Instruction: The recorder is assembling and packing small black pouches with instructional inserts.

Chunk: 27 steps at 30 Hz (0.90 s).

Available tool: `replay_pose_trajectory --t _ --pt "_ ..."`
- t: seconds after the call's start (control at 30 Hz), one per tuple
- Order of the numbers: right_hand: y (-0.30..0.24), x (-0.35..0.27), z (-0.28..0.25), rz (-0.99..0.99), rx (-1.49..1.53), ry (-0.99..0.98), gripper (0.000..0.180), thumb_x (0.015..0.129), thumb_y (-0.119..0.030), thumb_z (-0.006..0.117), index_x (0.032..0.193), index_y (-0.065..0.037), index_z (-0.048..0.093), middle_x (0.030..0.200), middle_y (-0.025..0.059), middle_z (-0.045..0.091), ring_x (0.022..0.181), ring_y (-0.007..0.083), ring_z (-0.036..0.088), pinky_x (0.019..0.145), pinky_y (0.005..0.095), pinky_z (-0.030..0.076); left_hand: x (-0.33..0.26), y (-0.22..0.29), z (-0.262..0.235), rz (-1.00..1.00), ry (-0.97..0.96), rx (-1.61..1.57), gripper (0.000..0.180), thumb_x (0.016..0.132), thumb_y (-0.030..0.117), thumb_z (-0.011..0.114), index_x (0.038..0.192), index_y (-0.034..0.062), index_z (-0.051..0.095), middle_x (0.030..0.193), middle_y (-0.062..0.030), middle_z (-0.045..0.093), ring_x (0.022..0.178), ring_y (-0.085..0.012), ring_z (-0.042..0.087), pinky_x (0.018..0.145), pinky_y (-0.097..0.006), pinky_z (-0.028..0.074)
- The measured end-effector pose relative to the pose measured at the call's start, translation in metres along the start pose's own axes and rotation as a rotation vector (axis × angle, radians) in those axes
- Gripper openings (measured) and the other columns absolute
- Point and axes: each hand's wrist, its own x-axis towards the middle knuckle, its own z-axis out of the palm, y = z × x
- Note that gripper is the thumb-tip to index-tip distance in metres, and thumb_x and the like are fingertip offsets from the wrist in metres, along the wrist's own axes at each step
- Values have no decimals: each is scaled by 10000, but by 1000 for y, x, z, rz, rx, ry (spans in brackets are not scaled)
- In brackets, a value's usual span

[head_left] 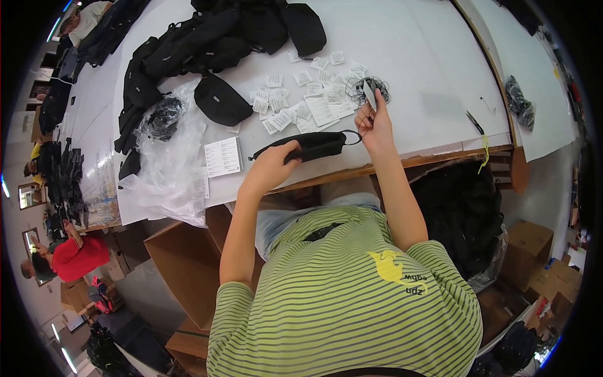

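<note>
My left hand (270,167) is closed on a slim black fabric pouch (317,146), held near the table's front edge. A thin black cord loop (353,136) sticks out of the pouch's right end and reaches my right hand (375,125). Between the fingers of that hand is a flat grey tag (369,94), pointing away from me. Just beyond it lies a tangle of thin black strings (384,92); whether the tag is tied to them I cannot tell. Small white printed labels (279,100) are scattered left of my right hand, beside larger white printed sheets (321,110).
Black pouches (223,100) pile up at the back left of the white table (414,50). A clear plastic bag (166,163) and a white card stack (223,157) lie left. A black-handled cutter (475,122) is at right. Cardboard boxes (182,264) stand below; people work far left.
</note>
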Motion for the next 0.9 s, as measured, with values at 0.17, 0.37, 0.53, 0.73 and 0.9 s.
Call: replay_pose_trajectory --t 0.17,0.37,0.53,0.73,0.9 --pt "3 2 26 -368 -443 423 341 910 -387 590 748 -90 551 545 -19 434 460 77 381 433 222 305 0 -1 3 21 46 -5 233 826 170 610 1011 41 552 799 -194 610 743 -354 564 688 -376 436" --pt "9 4 26 -434 -553 405 354 924 -387 567 749 -79 568 569 -4 502 453 67 417 408 212 295 1 -4 4 36 45 2 234 825 175 610 1010 43 553 809 -197 613 756 -360 571 686 -384 435" --pt "6 14 19 -654 -706 409 348 918 -358 596 751 -54 576 562 -32 485 451 46 398 411 209 276 -3 -1 3 36 49 -8 235 824 177 613 1007 40 560 821 -194 617 773 -360 576 697 -383 440" --pt "-21 2 10 -715 -1286 225 377 835 -324 719 644 -22 595 568 -70 403 504 38 294 463 236 241 -12 0 8 93 131 74 235 827 167 614 1024 39 617 958 -151 620 903 -337 574 783 -390 460" --pt "3 -50 65 -755 -1639 -226 225 730 -226 776 686 -31 674 563 -2 396 505 95 350 473 275 275 -25 -5 24 134 310 258 229 822 145 628 1026 43 645 1071 -122 586 999 -318 541 846 -392 444"
